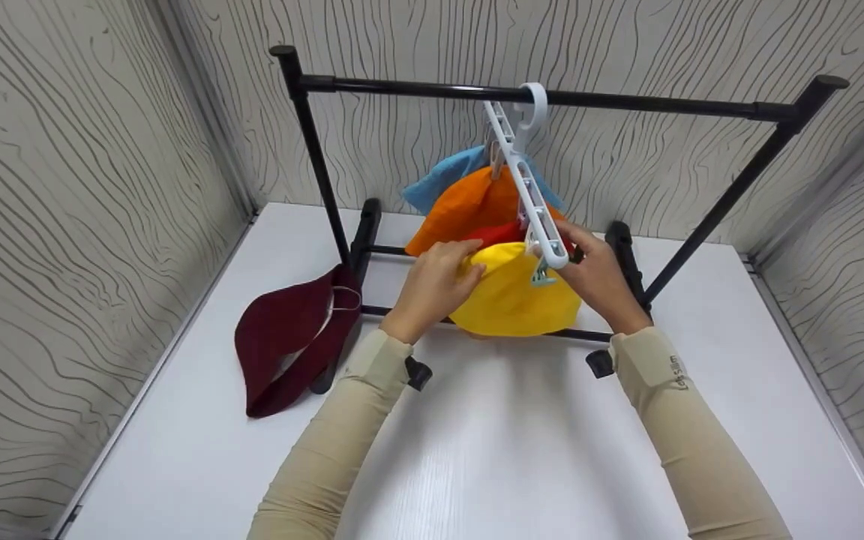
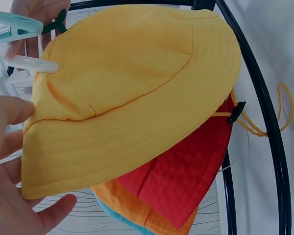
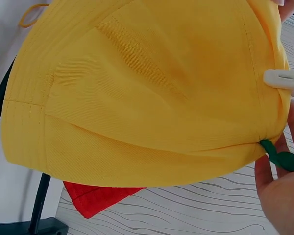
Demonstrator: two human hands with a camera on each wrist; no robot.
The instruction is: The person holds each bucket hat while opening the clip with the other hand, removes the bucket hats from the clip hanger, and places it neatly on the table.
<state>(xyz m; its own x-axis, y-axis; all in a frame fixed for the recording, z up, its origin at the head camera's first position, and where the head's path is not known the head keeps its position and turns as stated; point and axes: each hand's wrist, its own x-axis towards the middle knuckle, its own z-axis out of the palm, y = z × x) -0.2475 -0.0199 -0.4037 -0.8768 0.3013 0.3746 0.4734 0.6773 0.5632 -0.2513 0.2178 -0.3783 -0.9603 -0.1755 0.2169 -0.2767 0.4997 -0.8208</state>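
Note:
A yellow bucket hat hangs crown up near the front end of a white clip hanger. In the left wrist view a white clip bites its top. My left hand pinches the hat's left side, thumb in front and other fingers partly hidden behind. My right hand is on the hanger's other side, fingers extended behind the hat's edge, beside a green leaf-shaped tab. A mint clip dangles from the hanger's end. Behind hang red, orange and blue hats.
The hanger hooks over the bar of a black rack standing on a white table. A maroon hat lies at the left, against the rack's foot. Wood-patterned panels enclose the back and sides.

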